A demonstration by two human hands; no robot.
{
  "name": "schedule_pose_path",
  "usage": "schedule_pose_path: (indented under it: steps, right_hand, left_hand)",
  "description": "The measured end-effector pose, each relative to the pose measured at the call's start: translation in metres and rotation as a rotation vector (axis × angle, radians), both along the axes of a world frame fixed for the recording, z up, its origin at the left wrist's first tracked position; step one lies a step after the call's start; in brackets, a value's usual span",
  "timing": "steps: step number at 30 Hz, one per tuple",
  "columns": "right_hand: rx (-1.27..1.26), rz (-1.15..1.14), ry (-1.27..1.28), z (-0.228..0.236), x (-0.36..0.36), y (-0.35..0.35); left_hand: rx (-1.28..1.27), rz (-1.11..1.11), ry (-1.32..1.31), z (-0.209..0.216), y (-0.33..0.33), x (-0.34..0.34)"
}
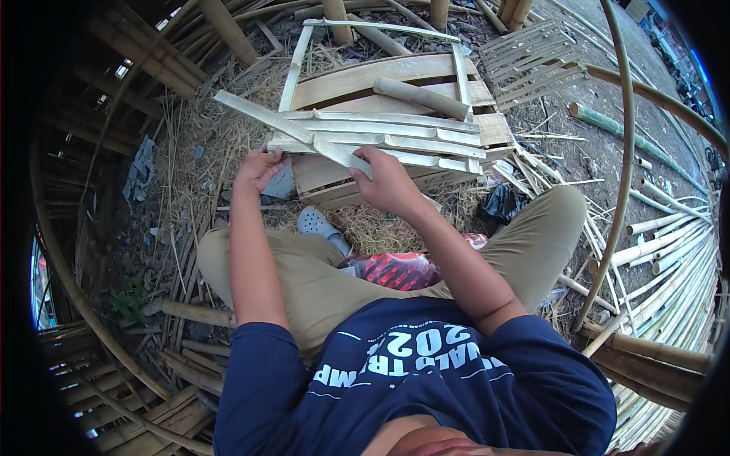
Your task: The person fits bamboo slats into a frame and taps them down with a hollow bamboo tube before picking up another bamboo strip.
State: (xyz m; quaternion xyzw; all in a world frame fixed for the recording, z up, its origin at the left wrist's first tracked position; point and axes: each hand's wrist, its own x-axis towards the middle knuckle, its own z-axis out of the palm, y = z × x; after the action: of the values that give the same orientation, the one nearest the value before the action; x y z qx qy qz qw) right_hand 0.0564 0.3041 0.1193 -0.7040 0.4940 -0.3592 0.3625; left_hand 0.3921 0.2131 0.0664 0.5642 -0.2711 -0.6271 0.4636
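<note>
My right hand (385,182) is closed around the near end of a loose split bamboo strip (262,114), which slants up to the left across the work. Under it is a bamboo frame (292,72) of pale strips, with several parallel slats (426,131) laid across its near part. At the frame's near left corner, the fingers of my left hand (261,169) are bent around the slat ends. The frame rests on a low wooden platform of planks (334,91). A short bamboo piece (422,97) lies on those planks inside the frame.
A slatted bamboo panel (532,61) lies beyond the platform at the right. Many cut bamboo poles (669,281) are piled at the far right. A green bamboo pole (631,140) lies on the ground. Straw and shavings (205,144) cover the dirt. A black plastic bag (502,204) sits near my knee.
</note>
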Motion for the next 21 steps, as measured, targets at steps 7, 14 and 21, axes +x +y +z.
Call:
schedule_pose_path:
  steps: [7,14,21]
  right_hand:
    - [0.015,-0.093,-0.014,0.009,-0.012,-0.009]
    - [0.052,-0.145,0.007,0.007,-0.029,-0.013]
    - [0.073,-0.181,0.009,-0.009,-0.045,-0.012]
  left_hand:
    - [-0.041,0.075,0.198,-0.015,0.001,0.015]
    - [0.033,0.249,0.278,-0.007,0.001,0.002]
    - [0.011,0.21,0.362,-0.001,0.001,0.007]
